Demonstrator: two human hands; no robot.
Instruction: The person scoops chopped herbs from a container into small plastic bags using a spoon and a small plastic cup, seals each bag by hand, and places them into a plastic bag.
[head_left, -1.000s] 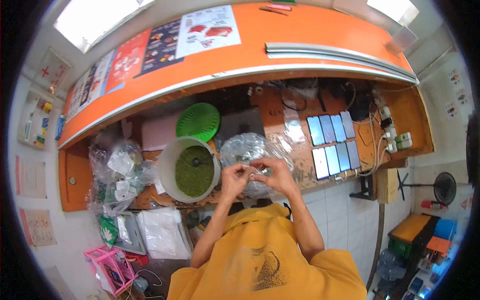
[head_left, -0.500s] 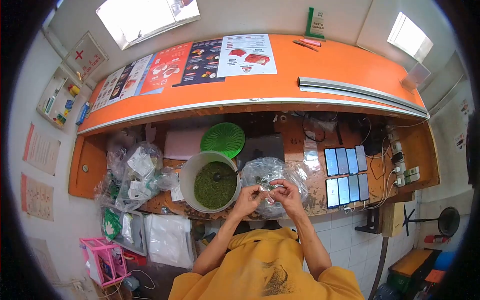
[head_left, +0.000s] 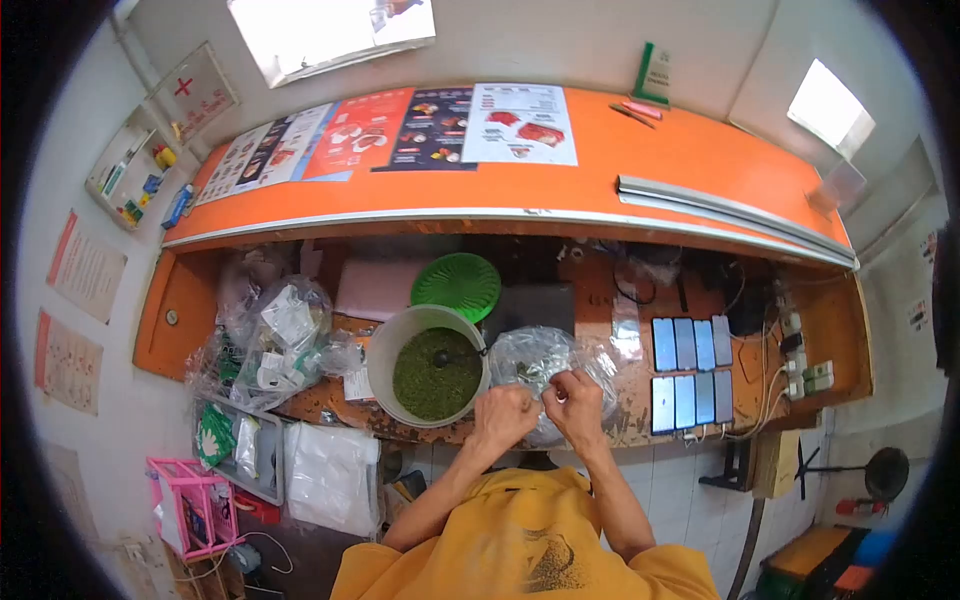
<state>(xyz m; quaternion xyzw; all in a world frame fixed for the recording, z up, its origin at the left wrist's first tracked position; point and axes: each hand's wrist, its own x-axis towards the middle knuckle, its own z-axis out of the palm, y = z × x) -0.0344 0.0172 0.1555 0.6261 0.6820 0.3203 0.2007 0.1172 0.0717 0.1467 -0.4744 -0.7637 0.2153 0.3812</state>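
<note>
Here, in the head view, the left hand and right hand are side by side, fingers curled closed; I cannot tell what, if anything, the fingertips pinch. Both are at the near side of a clear plastic bag on the counter. Just left of it stands a bucket of chopped greens, a black spoon in it. Phones lie to the right in two rows.

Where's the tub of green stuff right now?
In the head view, the tub stands on the lower counter, left of the clear bag, with the green disc just behind it.
</note>
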